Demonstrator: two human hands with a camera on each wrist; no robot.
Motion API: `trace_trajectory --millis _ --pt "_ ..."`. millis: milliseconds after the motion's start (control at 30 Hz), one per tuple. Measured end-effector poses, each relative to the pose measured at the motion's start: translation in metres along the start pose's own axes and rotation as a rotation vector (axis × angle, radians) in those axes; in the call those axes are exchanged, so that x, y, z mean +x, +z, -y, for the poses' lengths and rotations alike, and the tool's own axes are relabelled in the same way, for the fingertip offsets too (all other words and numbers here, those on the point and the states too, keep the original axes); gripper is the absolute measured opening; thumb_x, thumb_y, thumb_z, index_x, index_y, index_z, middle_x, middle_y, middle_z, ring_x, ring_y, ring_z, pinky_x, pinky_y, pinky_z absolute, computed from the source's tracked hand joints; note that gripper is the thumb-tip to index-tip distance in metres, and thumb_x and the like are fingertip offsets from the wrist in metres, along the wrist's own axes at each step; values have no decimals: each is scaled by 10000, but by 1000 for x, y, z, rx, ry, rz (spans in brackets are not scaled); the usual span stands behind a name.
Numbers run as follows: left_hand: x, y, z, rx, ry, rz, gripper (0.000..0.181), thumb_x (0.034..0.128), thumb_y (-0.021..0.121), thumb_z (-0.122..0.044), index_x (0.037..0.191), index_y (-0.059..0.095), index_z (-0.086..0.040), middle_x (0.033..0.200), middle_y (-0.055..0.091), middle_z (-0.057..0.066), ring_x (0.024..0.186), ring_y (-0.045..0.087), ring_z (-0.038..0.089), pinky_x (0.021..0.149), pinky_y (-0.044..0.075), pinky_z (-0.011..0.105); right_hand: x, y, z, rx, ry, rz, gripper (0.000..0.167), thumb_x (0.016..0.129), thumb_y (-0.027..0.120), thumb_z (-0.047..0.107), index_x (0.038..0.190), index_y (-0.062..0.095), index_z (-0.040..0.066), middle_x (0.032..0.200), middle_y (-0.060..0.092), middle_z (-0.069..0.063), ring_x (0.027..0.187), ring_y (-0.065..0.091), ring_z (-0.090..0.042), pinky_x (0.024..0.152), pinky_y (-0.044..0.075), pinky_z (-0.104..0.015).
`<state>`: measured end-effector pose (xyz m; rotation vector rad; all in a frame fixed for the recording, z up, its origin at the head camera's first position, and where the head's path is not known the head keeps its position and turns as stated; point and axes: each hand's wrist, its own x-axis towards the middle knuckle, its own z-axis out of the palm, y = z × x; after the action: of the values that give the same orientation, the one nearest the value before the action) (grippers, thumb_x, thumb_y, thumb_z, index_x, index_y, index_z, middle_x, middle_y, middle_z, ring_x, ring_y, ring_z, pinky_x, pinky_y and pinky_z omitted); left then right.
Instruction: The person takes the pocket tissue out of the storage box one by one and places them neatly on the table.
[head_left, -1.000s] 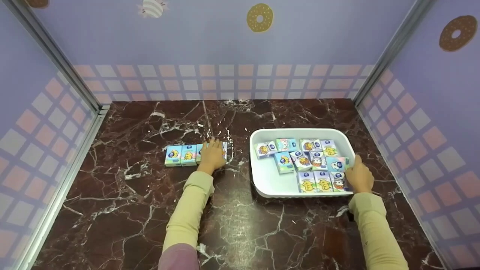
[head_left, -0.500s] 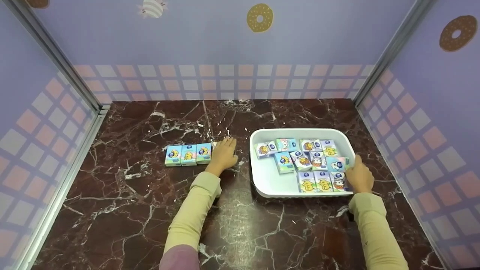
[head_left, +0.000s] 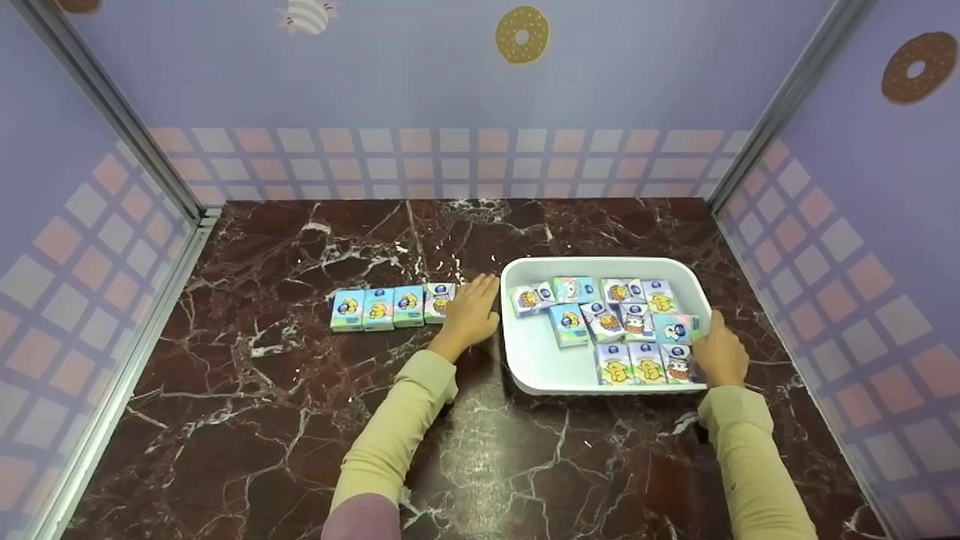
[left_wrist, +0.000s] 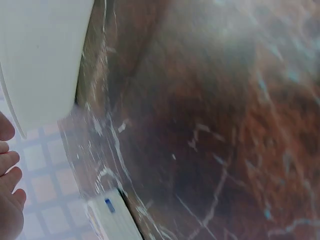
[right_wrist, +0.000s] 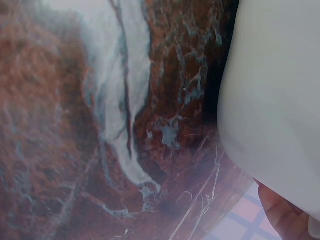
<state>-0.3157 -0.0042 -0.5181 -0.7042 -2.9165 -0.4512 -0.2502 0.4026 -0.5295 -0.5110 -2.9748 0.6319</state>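
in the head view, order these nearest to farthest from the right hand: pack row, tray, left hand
1. Tray: nearest; the right hand holds its right end.
2. Left hand: just left of the tray.
3. Pack row: farthest, on the table's left part.

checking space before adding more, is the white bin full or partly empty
Partly empty: small packs lie in the white bin, but its near left part is bare.
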Motion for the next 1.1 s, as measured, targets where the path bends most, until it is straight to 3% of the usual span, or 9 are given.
trace_trajectory --millis 300,633,800,1100 --pt "1 3 -21 2 85 -53 566 769 463 -181 1306 409 -12 1346 432 111 1272 359 254 1061 278 383 0 -1 0 6 16 21 493 863 390 137 1322 262 11 1046 536 -308 845 539 -459 590 408 -525" --pt "2 13 -43 8 117 19 575 801 501 -252 1314 394 -15 1356 415 120 1266 366 257 1057 288 363 -1 0 1 10 -6 0 437 848 401 120 1264 322 12 990 561 -292 802 544 -448 552 393 -505" --pt "4 17 -55 42 101 94 618 821 507 -326 1338 359 -22 1378 387 109 1291 331 231 1067 273 365 -1 0 2 7 0 0 438 851 399 116 1268 317 14 1003 556 -294 821 541 -456 572 397 -520" --pt "14 22 -74 65 62 165 653 797 574 -361 1322 383 -23 1350 423 99 1268 368 224 1042 315 356 0 0 1 -10 4 1 439 851 391 122 1267 311 8 1002 550 -311 830 536 -479 569 396 -531"
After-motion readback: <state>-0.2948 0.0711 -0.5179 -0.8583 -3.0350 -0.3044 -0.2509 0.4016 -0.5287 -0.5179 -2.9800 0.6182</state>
